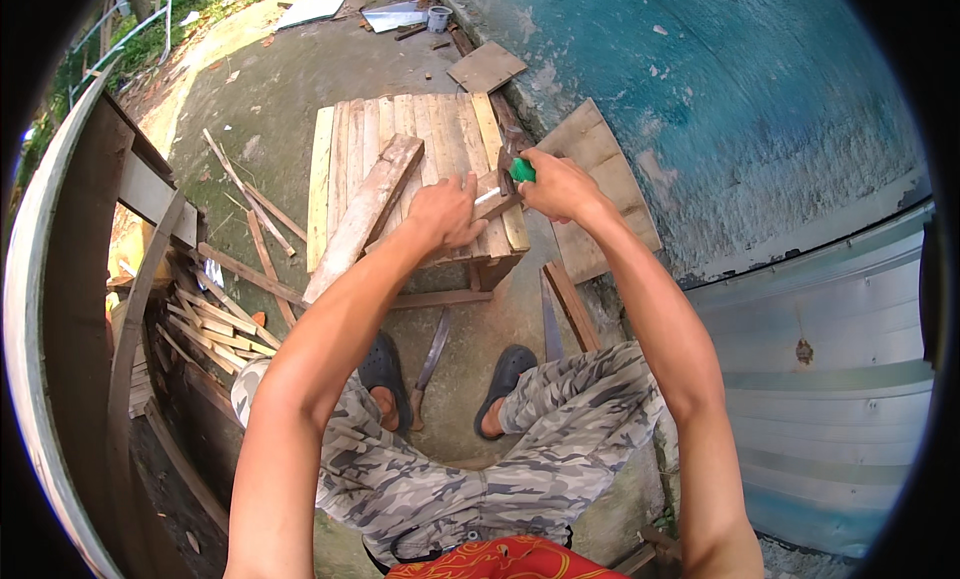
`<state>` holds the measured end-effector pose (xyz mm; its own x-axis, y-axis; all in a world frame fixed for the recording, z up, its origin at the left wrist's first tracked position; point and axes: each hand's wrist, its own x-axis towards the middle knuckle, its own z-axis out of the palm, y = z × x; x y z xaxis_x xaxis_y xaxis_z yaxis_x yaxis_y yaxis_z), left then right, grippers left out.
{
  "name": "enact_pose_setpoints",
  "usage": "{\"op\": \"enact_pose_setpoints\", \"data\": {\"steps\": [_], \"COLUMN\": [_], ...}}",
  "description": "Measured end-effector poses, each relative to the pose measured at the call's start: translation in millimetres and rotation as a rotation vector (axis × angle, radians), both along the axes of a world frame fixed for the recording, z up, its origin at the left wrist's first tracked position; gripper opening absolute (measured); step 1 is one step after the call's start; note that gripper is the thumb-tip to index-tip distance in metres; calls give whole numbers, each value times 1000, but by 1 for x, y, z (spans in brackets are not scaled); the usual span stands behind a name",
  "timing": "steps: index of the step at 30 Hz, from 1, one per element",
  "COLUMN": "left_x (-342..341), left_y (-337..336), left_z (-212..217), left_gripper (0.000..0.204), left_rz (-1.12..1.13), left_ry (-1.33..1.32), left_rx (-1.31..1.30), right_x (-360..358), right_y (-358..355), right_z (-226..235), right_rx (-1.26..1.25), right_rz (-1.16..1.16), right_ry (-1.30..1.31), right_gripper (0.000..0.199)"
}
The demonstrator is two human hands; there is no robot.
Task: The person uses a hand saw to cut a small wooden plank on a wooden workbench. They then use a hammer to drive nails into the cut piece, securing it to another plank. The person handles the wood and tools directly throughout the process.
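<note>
A low bench (345,129) with a top of light wooden slats stands before me. Across it lies a thick wooden beam (370,204), its near end reaching past the bench's left edge. My left hand (445,216) is closed over a shorter wooden piece (492,207) on the bench top; most of that piece is under the hand. In my right hand (563,187) is a green-handled tool (523,170), its dark metal part at the short piece's right end. The tool's exact kind is hard to make out.
A handsaw (433,349) lies between my feet, and another blade (551,324) stands by a plank (572,307). Scrap sticks (215,329) pile up at left. Boards (600,179) lie against the blue wall (720,109). A grey can (438,19) sits at the back.
</note>
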<state>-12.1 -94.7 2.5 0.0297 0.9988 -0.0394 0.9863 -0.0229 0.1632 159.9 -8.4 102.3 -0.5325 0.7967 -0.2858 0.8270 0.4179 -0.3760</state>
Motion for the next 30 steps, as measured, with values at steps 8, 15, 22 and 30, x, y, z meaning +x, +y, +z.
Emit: {"op": "enact_pose_setpoints", "data": {"steps": [8,15,22,30], "left_x": [10,11,13,16], "left_y": [-18,-21,-21,-21], "left_z": [-23,-21,-19,-18], "left_gripper": [79,79,72,62], "left_rz": [86,129,186,210], "left_ry": [-151,-188,-215,-188], "left_rx": [172,184,173,190], "right_x": [-14,-30,-25,-23], "right_y": [7,20,9,5], "right_z": [-6,4,-5,-11], "right_rx": [78,4,113,203], "right_rz": [97,161,158,266], "right_ry": [-102,-203,-191,-208], "right_gripper": [49,54,52,57]}}
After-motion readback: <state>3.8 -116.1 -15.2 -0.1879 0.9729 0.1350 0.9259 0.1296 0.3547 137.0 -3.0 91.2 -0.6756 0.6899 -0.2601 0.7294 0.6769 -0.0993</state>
